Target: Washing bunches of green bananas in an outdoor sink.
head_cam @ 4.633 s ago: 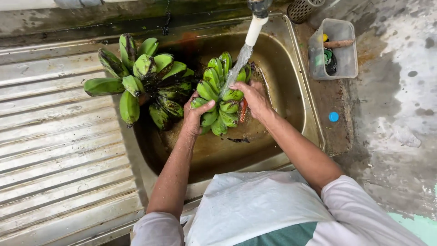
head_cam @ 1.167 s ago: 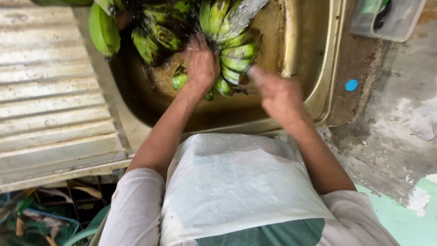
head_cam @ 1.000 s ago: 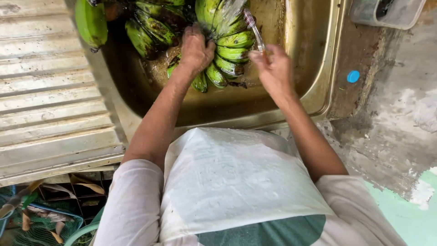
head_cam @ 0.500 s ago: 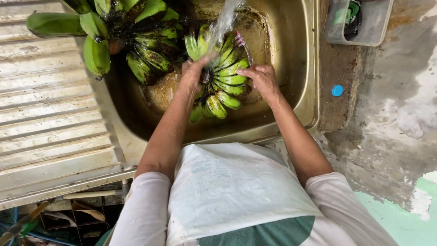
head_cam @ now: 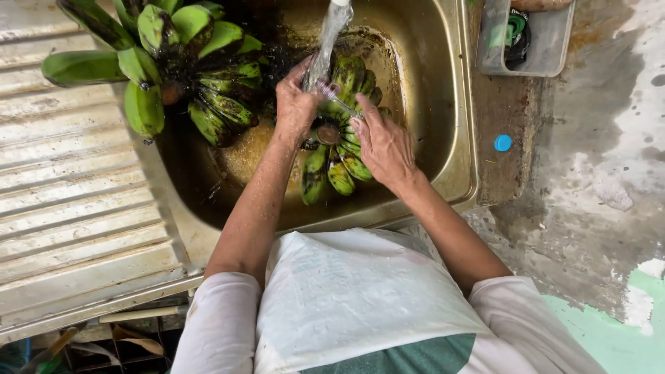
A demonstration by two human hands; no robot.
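Note:
A bunch of green bananas [head_cam: 338, 149] is held over a stained metal sink [head_cam: 454, 131] under a stream of tap water [head_cam: 325, 41]. My left hand [head_cam: 296, 105] grips the bunch at its upper left side. My right hand [head_cam: 384, 145] holds a toothbrush [head_cam: 335, 98] whose head lies on the bananas under the water, near the cut stem. A second, larger bunch of green bananas [head_cam: 173, 62] with dark blotches rests on the sink's left rim.
A ribbed metal drainboard [head_cam: 76, 208] lies to the left. At the upper right stands a clear plastic tub [head_cam: 547, 48] with small items. A blue bottle cap [head_cam: 503, 143] lies on the stained counter. A white and green apron covers my front.
The bunch has been turned so the cut stem faces up. My right hand has moved the toothbrush from the bunch's right side onto its top. The view has shifted a little.

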